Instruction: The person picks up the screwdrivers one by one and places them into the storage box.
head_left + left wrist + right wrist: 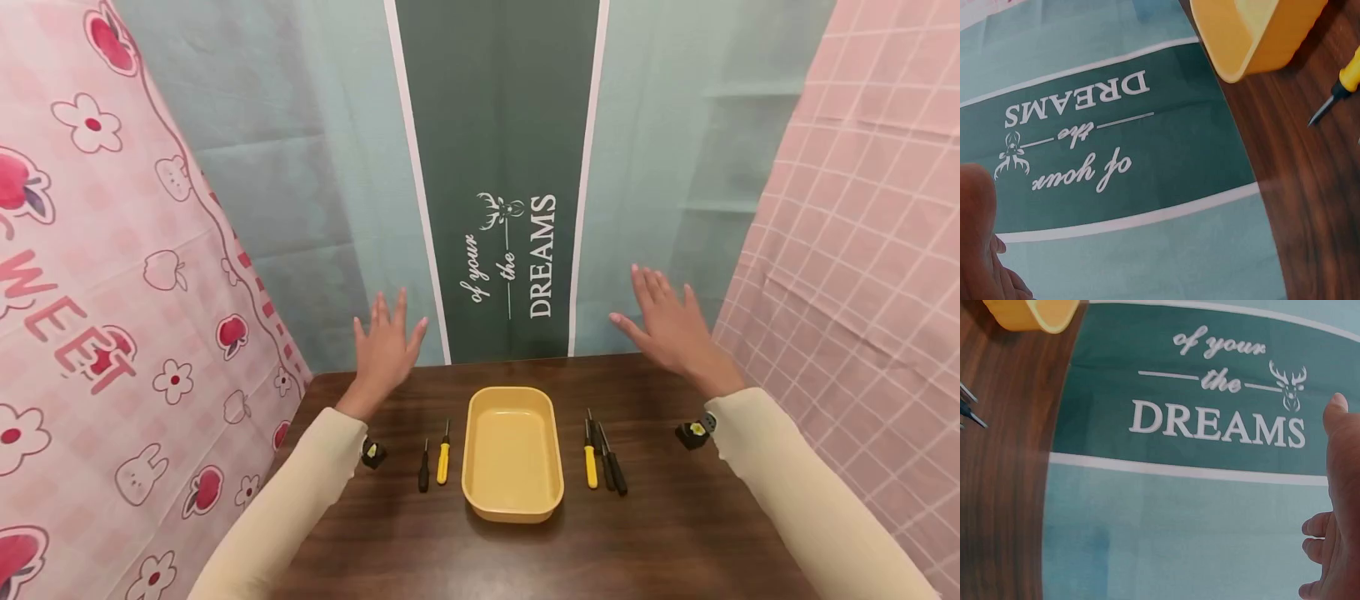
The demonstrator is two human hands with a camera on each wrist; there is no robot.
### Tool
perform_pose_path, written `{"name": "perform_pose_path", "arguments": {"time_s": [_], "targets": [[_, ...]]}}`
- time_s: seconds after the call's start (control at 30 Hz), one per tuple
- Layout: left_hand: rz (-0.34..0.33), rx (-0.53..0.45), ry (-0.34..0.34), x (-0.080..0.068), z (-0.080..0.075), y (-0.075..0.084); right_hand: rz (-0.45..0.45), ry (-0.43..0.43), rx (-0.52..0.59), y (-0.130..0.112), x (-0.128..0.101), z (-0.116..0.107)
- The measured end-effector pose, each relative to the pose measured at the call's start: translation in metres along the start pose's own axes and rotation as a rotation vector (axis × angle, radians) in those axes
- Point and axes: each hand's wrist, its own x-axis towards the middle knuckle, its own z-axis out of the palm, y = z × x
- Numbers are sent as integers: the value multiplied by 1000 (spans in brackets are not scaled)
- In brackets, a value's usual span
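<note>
Across the lower half of the head view, a dark wooden desk (pixel 675 533) carried everything. At its centre lay a yellow tray (pixel 512 454). Above the desk's far edge, the left hand (pixel 386 346) and right hand (pixel 671 325) hovered with fingers spread, holding nothing. Left of the tray lay two screwdrivers (pixel 435 462); right of it, three screwdrivers (pixel 603 462). Nearest each sleeve sat a small black object (pixel 372 452).
</note>
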Motion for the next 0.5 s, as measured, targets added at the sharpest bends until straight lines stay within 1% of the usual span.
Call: {"name": "perform_pose_path", "arguments": {"time_s": [0.23, 0.37, 0.5], "targets": [[33, -80, 2, -25, 11, 5, -24, 44, 31, -4, -25, 23], [38, -132, 1, -43, 20, 5, -15, 36, 55, -5, -38, 36], [40, -178, -2, -60, 32, 6, -5, -2, 71, -5, -53, 51]]}}
